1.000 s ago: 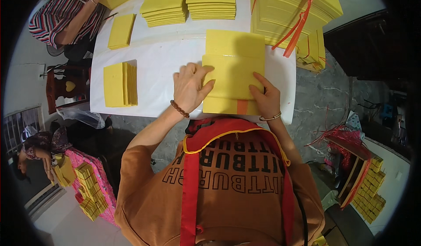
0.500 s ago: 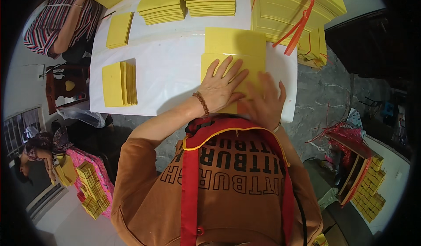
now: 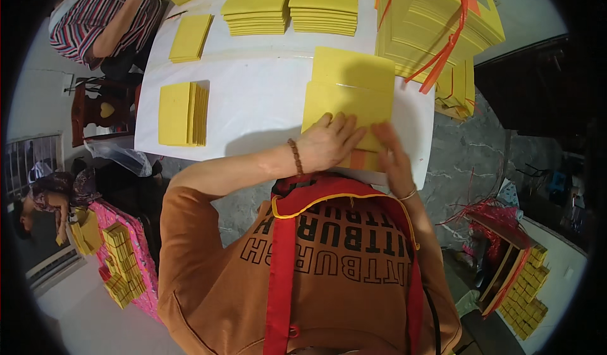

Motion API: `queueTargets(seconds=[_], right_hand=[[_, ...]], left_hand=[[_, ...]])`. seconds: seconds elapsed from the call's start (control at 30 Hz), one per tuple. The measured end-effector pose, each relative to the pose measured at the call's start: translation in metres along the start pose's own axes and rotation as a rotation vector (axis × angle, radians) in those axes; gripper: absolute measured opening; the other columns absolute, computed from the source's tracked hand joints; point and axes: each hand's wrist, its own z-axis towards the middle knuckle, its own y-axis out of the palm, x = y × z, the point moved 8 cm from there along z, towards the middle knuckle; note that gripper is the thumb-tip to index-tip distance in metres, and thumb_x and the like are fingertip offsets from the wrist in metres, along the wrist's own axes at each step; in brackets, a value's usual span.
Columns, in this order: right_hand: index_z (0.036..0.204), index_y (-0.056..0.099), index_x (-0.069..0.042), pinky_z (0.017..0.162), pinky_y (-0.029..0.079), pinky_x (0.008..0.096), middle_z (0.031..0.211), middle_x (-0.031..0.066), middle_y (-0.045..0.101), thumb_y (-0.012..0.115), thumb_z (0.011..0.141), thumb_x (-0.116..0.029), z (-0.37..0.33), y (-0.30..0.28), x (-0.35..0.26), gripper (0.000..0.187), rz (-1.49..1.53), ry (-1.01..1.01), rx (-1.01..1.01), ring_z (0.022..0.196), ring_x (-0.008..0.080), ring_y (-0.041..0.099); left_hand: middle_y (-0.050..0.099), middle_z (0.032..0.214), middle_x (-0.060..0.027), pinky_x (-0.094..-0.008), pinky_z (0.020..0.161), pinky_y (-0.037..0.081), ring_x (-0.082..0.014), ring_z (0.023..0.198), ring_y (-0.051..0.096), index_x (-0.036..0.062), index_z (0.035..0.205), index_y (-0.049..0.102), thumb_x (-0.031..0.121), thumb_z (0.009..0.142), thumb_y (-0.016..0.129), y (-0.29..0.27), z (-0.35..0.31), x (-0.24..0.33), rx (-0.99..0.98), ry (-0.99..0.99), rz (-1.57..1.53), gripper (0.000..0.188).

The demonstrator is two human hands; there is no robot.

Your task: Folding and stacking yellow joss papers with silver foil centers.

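A yellow card sheet (image 3: 351, 96), creased across its far part, lies on the white table in front of me. My left hand (image 3: 327, 142), with a brown bead bracelet at the wrist, presses on its near part, fingers slightly bent and a little apart; the thumb is hidden. Below those fingers, part of an orange strip (image 3: 358, 159) shows on the near part of the card. At the card's right edge is my right hand (image 3: 396, 162), its fingers stretched out and smeared by motion, with nothing visible in them.
Folded yellow cards (image 3: 183, 113) stand at the table's left, with a smaller pile (image 3: 190, 37) beyond. Tall yellow stacks (image 3: 256, 10) line the far side. Bundled yellow cards with red straps (image 3: 436, 20) rise at the far right. A person in a striped top (image 3: 104, 23) is at the far left.
My left hand has drawn nearer to me, its spread fingers now more bent. My right hand has shifted slightly down. The orange strip has come into sight. The whole view has shifted slightly.
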Motion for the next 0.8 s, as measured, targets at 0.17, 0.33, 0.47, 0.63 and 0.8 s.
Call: queueTargets(seconds=[0.17,0.33,0.47,0.63,0.8], right_hand=[[0.142,0.026,-0.003,0.109,0.021,0.0397,0.146,0.0162,0.028,0.053,0.085,-0.011,-0.002,-0.029,-0.032,0.063,0.048,-0.315,0.331,0.135,0.0261,0.028],[0.142,0.026,-0.004,0.11,0.02,0.0433,0.146,0.0173,0.028,0.058,0.08,-0.012,-0.003,-0.023,-0.025,0.07,-0.206,-0.221,0.183,0.135,0.0275,0.027],[0.133,0.044,-0.007,0.107,0.021,0.0486,0.14,0.0134,0.04,0.065,0.079,-0.02,0.0,-0.003,-0.032,0.06,-0.528,-0.324,0.122,0.133,0.0311,0.032],[0.12,0.056,-0.01,0.105,0.023,0.049,0.134,0.0097,0.047,0.068,0.077,-0.025,0.002,0.006,-0.022,0.048,-0.693,-0.281,0.03,0.131,0.0319,0.035],[0.117,0.059,-0.011,0.103,0.024,0.0512,0.132,0.0077,0.05,0.068,0.076,-0.025,0.005,0.001,-0.021,0.044,-0.568,-0.318,0.05,0.13,0.0317,0.036]], left_hand=[[0.057,0.111,-0.0169,-0.0332,0.075,0.046,-0.0274,0.092,0.056,-0.0007,0.12,0.052,0.012,0.076,0.058,0.001,0.011,-0.017,-0.026,-0.129,-0.011,0.046],[0.062,0.108,-0.0154,-0.0377,0.079,0.049,-0.0333,0.091,0.059,0.0031,0.124,0.053,-0.009,0.069,0.053,-0.089,-0.034,-0.082,0.622,-0.261,-0.196,0.056],[0.06,0.113,-0.0162,-0.0375,0.084,0.047,-0.0326,0.099,0.056,0.0026,0.122,0.053,-0.008,0.066,0.058,-0.032,-0.096,-0.151,0.479,-0.449,0.092,0.057],[0.053,0.124,-0.0153,-0.0405,0.092,0.041,-0.032,0.11,0.049,0.003,0.123,0.052,0.009,0.074,0.063,0.068,-0.147,-0.166,0.121,-0.471,0.142,0.051],[0.043,0.133,-0.0163,-0.0446,0.097,0.035,-0.0331,0.119,0.04,0.0037,0.124,0.05,0.028,0.084,0.058,0.083,-0.153,-0.167,0.115,-0.541,0.105,0.048]])
